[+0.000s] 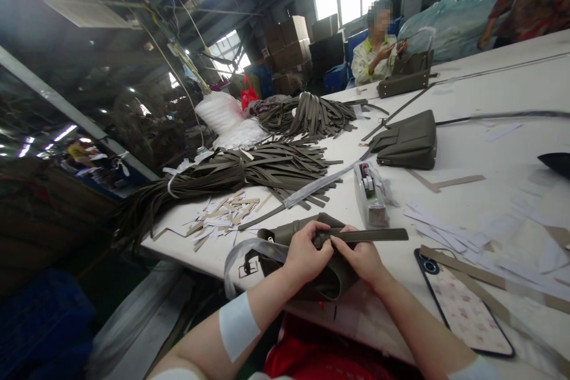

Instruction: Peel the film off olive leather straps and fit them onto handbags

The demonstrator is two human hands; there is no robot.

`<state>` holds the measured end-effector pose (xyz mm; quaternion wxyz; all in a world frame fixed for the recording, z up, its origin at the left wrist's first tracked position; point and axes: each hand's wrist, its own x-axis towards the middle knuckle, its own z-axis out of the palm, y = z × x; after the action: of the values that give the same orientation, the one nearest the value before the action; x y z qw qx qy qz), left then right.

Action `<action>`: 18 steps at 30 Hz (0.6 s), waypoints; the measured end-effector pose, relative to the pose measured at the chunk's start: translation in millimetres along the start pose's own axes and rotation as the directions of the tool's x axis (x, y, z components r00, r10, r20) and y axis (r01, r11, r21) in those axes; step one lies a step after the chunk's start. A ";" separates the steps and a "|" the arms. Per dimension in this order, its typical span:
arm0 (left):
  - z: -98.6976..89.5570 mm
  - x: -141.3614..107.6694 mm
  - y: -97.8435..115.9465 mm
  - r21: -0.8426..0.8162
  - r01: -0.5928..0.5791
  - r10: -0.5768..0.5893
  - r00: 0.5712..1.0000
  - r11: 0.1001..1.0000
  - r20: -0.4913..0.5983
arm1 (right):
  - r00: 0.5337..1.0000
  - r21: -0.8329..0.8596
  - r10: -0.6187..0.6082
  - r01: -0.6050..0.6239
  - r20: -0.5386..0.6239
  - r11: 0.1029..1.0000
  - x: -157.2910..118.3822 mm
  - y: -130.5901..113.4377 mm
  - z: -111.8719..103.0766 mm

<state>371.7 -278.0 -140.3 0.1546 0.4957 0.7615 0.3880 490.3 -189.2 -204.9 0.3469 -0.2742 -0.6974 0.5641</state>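
An olive-green handbag lies at the table's near edge, right in front of me. My left hand and my right hand meet over it, fingers pinched on a flat olive strap that sticks out to the right. Thumbs almost touch at the strap's middle. A plastic-wrapped strap with a buckle curves off the bag's left side. Just beyond my right hand stands a tape dispenser.
Bundles of olive straps spread across the left. Paper scraps lie before them. A phone and paper strips are at right. Another olive bag stands farther back. Across the table a co-worker handles a bag.
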 end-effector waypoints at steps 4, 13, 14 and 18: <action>0.2 -0.7 0.4 0.022 0.005 -0.005 1.000 1.000 -0.005 | 1.000 -0.010 0.017 -0.016 0.023 1.000 0.4 1.3 -0.8; 5.2 1.4 -2.5 0.019 0.042 -0.041 0.998 0.999 -0.047 | 1.000 -0.029 -0.004 0.004 -0.001 1.000 -1.0 -2.8 0.4; 5.9 1.6 -2.9 0.011 0.048 -0.048 0.998 0.999 -0.052 | 1.000 -0.035 -0.010 0.010 -0.006 0.999 -1.4 -3.8 0.6; 7.9 2.2 -3.2 -0.008 0.055 -0.056 0.996 0.998 -0.071 | 1.000 -0.078 -0.027 0.026 -0.016 0.997 -2.5 -6.9 0.7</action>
<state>373.5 -273.3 -147.5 0.1395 0.4597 0.7788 0.4034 491.3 -193.0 -198.8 0.3492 -0.2829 -0.7194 0.5296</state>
